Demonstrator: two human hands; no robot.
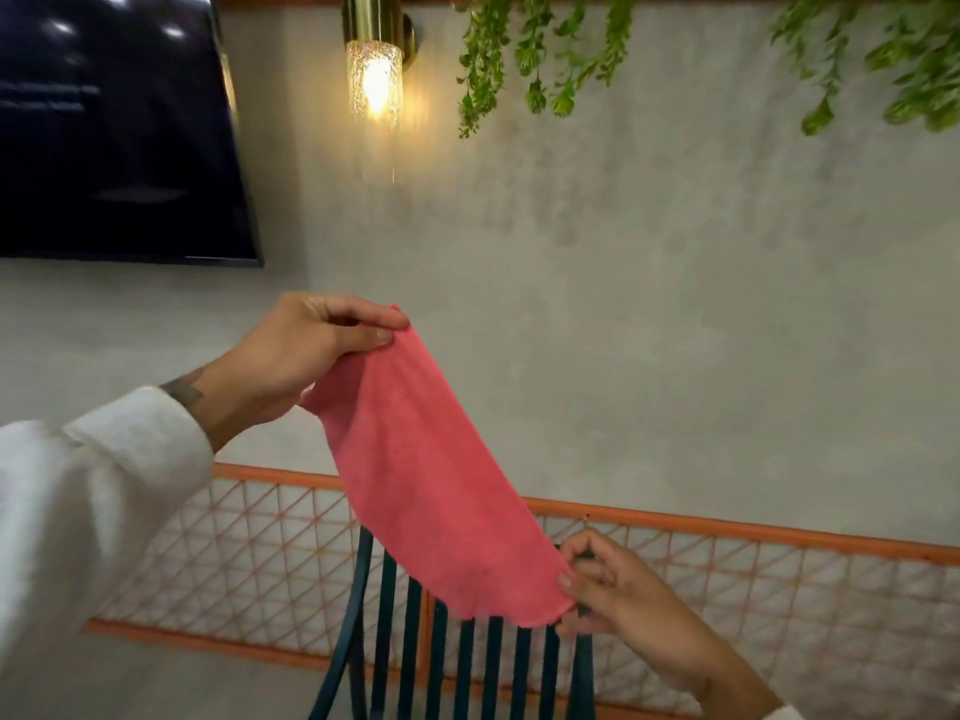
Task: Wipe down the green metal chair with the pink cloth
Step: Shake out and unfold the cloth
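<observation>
The pink cloth (434,491) is stretched out in the air between both hands, slanting from upper left to lower right. My left hand (301,350) pinches its top corner, raised well above the chair. My right hand (613,589) pinches the lower end, right at the top of the chair back. The green metal chair (415,652) shows only its slatted back at the bottom centre. The cloth hides the top of the slats, and the seat is out of view.
A grey wall (649,304) stands close behind the chair, with an orange-framed lattice panel (753,589) along its lower part. A dark screen (114,127) hangs at upper left, a lit wall lamp (375,80) beside it, and green hanging plants (545,49) trail from above.
</observation>
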